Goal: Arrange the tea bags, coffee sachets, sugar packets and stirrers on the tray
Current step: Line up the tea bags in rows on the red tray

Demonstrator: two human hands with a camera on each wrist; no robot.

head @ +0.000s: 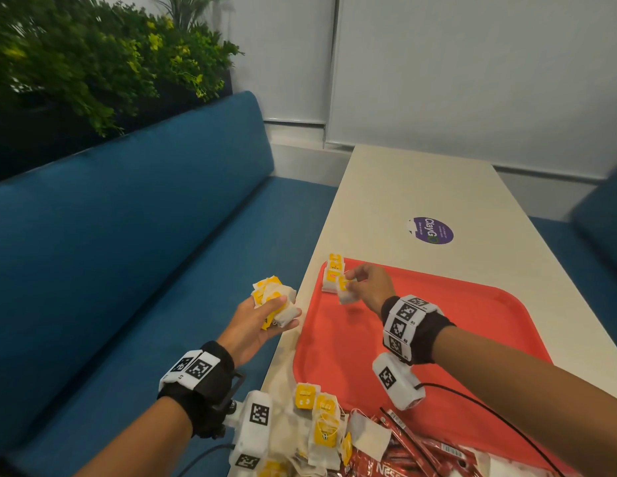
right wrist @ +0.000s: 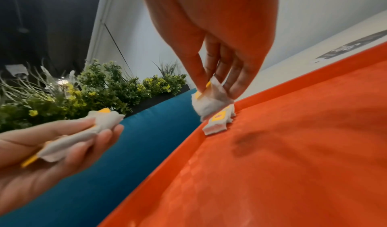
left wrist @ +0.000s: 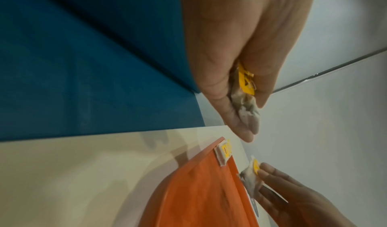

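I see one white paper tea bag with a yellow tag (head: 345, 290) pinched between the thumb and fingertips of the right hand (head: 370, 287), hanging just above the far left corner of the flat red plastic tray (head: 472, 325). Directly beyond it, a short row of matching tea bags (head: 333, 275) lies against the tray's far left rim, overlapping one another; in the right wrist view the held bag looks to be touching the nearest of the row, though I cannot be sure from that angle.

To the left, off the table's edge and above the seat, the left hand (head: 257, 325) is palm up with its fingers curled around a bunch of yellow-tagged tea bags (head: 272, 299), the thumb pressing them from above.

Closer to me, at the tray's near left corner, a loose heap of more tea bags (head: 321, 421) spreads over the cream table top (head: 403, 187), and beside it a pile of red coffee stick sachets (head: 414, 445) covers the tray's near edge.

A round purple sticker (head: 431, 231) sits on the table beyond the tray, a blue upholstered bench (head: 128, 235) runs along the left, and green leafy plants (head: 93, 63) stand behind it.
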